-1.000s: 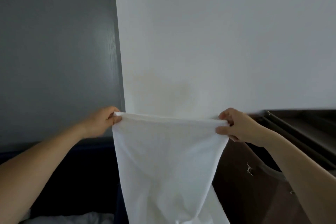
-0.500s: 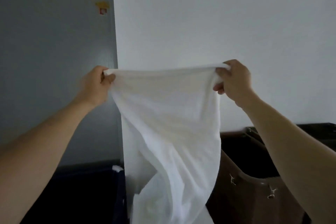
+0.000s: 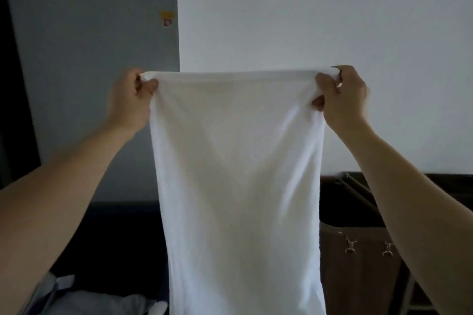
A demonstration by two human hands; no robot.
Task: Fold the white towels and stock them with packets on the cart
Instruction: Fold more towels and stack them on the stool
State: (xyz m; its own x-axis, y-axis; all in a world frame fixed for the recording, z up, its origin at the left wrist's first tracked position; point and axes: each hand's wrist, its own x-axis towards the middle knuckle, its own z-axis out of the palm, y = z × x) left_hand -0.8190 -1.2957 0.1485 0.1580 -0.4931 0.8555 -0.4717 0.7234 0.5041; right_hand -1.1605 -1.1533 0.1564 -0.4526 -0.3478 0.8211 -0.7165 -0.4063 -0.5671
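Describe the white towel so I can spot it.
Start at the plain white wall ahead. Before it hangs a long white cloth towel, top corners pinched by left hand and right hand. Unlike the crumpled pale linen below, it is spread flat.

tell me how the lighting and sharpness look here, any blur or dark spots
Head view: dim, flat light; the white towel is brightest, no glare; the lower background sinks into near-black shadow; the left hand and right hand look slightly soft; wide-angle stretch swells the forearms.

Plain white towel [image 3: 238,174], brown cart bag [image 3: 358,263], grey door [image 3: 89,71], white wall [image 3: 320,20].
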